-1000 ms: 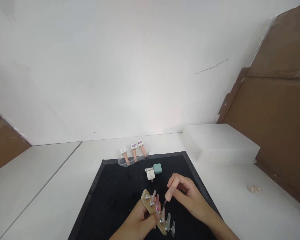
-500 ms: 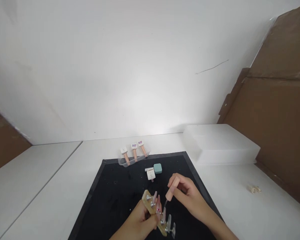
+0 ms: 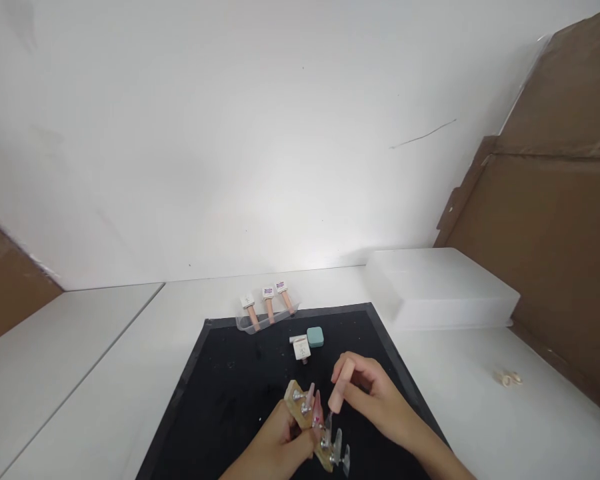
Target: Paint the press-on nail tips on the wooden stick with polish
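My left hand [image 3: 277, 443] is closed around a pale stand [image 3: 294, 395] that bears several false nail tips on small metal posts. Some tips are pink, and one pink nail tip [image 3: 317, 408] has a darker mark; the clear nail tips [image 3: 337, 445] sit at the near end. In my right hand [image 3: 375, 397] a nail polish brush [image 3: 342, 387] is pinched by its peach-coloured cap handle. Its dark bristle end points down against or just over a nail tip in the middle of the stand; contact is too small to tell.
Beyond the hands, a white polish bottle [image 3: 301, 349] and a mint-green block [image 3: 315, 337] rest on the black mat [image 3: 240, 387]. A clear tray [image 3: 260, 325] with three peach-handled bottles stands at the mat's back edge. To the right are a white box [image 3: 450, 287] and small cream rings [image 3: 507, 378].
My right hand has shifted slightly down and left, and the brush handle is more upright. The left hand and the stand have barely moved.
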The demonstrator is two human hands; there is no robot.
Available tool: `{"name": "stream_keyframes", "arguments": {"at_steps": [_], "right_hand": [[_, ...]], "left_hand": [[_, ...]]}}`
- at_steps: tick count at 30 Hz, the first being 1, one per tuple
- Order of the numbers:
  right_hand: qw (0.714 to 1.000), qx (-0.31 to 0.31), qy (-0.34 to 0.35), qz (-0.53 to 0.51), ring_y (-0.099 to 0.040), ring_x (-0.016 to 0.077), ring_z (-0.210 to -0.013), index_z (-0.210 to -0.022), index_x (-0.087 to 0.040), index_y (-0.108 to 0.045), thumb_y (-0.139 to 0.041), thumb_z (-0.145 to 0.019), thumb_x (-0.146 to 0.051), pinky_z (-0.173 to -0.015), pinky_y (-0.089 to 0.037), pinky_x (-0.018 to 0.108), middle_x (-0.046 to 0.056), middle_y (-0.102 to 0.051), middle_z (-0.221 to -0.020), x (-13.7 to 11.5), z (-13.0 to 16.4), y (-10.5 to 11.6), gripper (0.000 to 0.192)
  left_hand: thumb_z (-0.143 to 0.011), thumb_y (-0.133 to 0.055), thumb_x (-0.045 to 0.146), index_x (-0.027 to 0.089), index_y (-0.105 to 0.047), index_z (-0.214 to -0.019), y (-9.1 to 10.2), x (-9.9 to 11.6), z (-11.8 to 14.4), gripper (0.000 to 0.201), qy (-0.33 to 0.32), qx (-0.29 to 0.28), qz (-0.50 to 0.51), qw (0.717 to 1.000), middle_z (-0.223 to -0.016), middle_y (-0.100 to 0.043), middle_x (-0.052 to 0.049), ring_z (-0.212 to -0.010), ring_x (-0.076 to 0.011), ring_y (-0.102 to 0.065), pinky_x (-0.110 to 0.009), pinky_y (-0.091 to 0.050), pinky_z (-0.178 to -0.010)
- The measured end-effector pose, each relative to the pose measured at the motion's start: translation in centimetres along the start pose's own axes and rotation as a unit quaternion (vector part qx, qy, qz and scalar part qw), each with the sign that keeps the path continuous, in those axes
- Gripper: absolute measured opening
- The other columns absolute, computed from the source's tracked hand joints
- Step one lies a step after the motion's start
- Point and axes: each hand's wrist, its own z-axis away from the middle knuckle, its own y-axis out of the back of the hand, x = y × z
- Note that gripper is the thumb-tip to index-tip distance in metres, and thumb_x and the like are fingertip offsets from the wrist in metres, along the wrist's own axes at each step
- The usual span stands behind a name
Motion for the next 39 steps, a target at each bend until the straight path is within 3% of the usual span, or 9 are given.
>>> {"name": "stream_keyframes", "arguments": {"at_steps": [7,12,17,23,27,34,39], "right_hand": [[0.995,0.084,0.009,-0.052,-0.051,0.0126,-0.055,-0.066,-0.019,-0.054,-0.057,-0.083,-0.037,-0.050,-0.037,0.024,-0.001,-0.056,-0.065,0.8,-0.3,0.4,0.025],[0.992,0.008,0.009,-0.128,-0.047,0.0108,-0.051,-0.079,-0.018,-0.061,-0.061,-0.080,-0.042,-0.047,-0.038,0.024,-0.001,-0.053,-0.068,1.2,0.2,0.3,0.024],[0.989,-0.043,0.006,-0.140,-0.046,0.0102,-0.053,-0.085,-0.018,-0.062,-0.062,-0.079,-0.043,-0.050,-0.038,0.024,-0.001,-0.051,-0.070,1.4,0.5,-0.1,0.026],[0.998,0.011,0.009,-0.056,-0.048,0.0117,-0.057,-0.078,-0.018,-0.063,-0.059,-0.083,-0.036,-0.053,-0.039,0.024,0.002,-0.056,-0.074,0.8,0.3,0.0,0.019],[0.995,0.052,0.015,-0.089,-0.048,0.0115,-0.055,-0.077,-0.019,-0.062,-0.058,-0.084,-0.037,-0.050,-0.039,0.024,0.001,-0.057,-0.075,1.1,0.1,0.1,0.019],[0.988,-0.023,0.023,-0.151,-0.046,0.0092,-0.053,-0.087,-0.020,-0.065,-0.064,-0.079,-0.039,-0.049,-0.038,0.022,-0.002,-0.051,-0.070,1.8,0.5,-0.2,0.020],[0.995,-0.002,0.015,-0.098,-0.049,0.0111,-0.059,-0.088,-0.020,-0.068,-0.066,-0.078,-0.035,-0.053,-0.039,0.023,0.000,-0.055,-0.074,1.9,0.5,-0.3,0.018]], "left_hand": [[-0.062,-0.065,0.057,0.018,-0.047,-0.072,0.2,0.2,0.1,0.044,0.022,-0.002,0.071,0.997,-0.066,-0.044,0.004,-0.056,-0.0092,-0.039,-0.026,-0.036,-0.055],[-0.061,-0.071,0.041,0.018,-0.053,-0.071,0.3,1.3,0.3,0.031,0.082,0.034,0.149,0.985,-0.061,-0.048,0.004,-0.053,-0.0086,-0.042,-0.025,-0.037,-0.054],[-0.058,-0.074,0.040,0.018,-0.052,-0.070,0.3,1.9,0.2,0.033,0.104,0.036,0.225,0.968,-0.057,-0.048,0.005,-0.048,-0.0072,-0.043,-0.023,-0.038,-0.050],[-0.056,-0.075,0.044,0.018,-0.052,-0.074,0.3,1.3,0.3,0.039,0.105,0.035,0.264,0.958,-0.052,-0.048,0.007,-0.042,-0.0055,-0.041,-0.021,-0.037,-0.046],[-0.063,-0.072,0.042,0.018,-0.052,-0.074,0.5,0.9,0.3,0.034,0.105,0.032,0.260,0.959,-0.054,-0.051,0.006,-0.044,-0.0067,-0.047,-0.021,-0.038,-0.046],[-0.059,-0.073,0.037,0.018,-0.054,-0.076,0.7,1.2,0.2,0.032,0.122,0.025,0.289,0.949,-0.055,-0.052,0.006,-0.045,-0.0074,-0.049,-0.021,-0.036,-0.046],[-0.053,-0.074,0.030,0.018,-0.055,-0.070,0.6,1.5,0.3,0.029,0.146,0.030,0.308,0.940,-0.054,-0.052,0.007,-0.042,-0.0072,-0.047,-0.023,-0.036,-0.047]]}}
